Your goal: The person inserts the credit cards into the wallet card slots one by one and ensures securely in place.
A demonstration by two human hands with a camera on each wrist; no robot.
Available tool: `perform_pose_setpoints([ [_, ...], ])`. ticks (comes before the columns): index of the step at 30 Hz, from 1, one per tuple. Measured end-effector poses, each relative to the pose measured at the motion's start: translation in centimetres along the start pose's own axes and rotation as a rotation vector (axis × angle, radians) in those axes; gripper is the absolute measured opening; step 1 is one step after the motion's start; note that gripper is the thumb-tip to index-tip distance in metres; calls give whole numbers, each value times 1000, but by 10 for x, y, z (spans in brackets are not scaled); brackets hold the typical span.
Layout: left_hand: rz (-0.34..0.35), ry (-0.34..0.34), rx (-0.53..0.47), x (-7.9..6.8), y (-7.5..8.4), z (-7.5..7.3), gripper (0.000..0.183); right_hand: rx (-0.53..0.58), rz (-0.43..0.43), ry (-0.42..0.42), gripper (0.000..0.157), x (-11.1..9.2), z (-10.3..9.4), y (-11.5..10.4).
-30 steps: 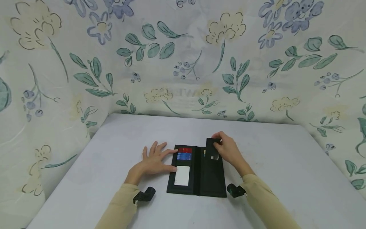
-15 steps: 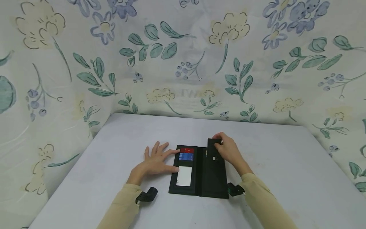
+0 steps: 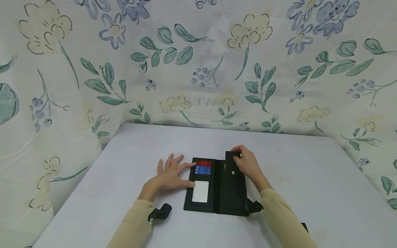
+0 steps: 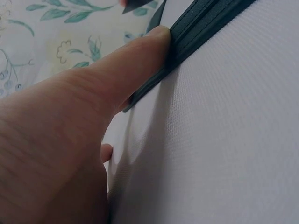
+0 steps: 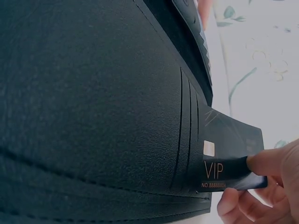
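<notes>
A black bifold wallet (image 3: 231, 199) lies spread on the table. My right hand (image 3: 248, 163) pinches a black VIP card (image 5: 233, 144) between thumb and fingers at its outer end. The card's inner edge meets the top slot of the right panel, and its gold chip and lettering show in the right wrist view. My left hand (image 3: 169, 177) has its fingers spread. Its thumb and index finger rest on the wallet's left edge; in the left wrist view the thumb (image 4: 140, 56) presses on the dark border.
The left panel holds a red card (image 3: 203, 163), a blue card (image 3: 203, 170) and a white card (image 3: 200, 191) in a window. The white table (image 3: 149, 137) ends at a floral backdrop (image 3: 198, 69). A dark object (image 3: 305, 226) shows partly behind the right sleeve.
The glare on the card has faded as its tilt changed slightly. My right wrist has shifted a little left, and a dark object now shows by that sleeve. My left hand keeps its place.
</notes>
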State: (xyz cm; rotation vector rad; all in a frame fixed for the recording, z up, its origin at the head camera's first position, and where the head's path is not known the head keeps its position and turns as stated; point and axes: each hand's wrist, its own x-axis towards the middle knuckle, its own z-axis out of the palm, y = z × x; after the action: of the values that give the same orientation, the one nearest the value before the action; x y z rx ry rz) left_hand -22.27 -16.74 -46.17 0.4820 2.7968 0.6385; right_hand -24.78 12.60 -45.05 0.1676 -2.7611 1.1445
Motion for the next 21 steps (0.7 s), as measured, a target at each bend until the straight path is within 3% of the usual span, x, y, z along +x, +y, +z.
perform_pose_setpoints([
  [11, 6, -19, -6, -1, 1, 1, 78, 55, 103, -17, 29, -7, 6, 5],
  [21, -1, -24, 4, -3, 1, -1, 78, 56, 39, -23, 29, -13, 4, 9],
])
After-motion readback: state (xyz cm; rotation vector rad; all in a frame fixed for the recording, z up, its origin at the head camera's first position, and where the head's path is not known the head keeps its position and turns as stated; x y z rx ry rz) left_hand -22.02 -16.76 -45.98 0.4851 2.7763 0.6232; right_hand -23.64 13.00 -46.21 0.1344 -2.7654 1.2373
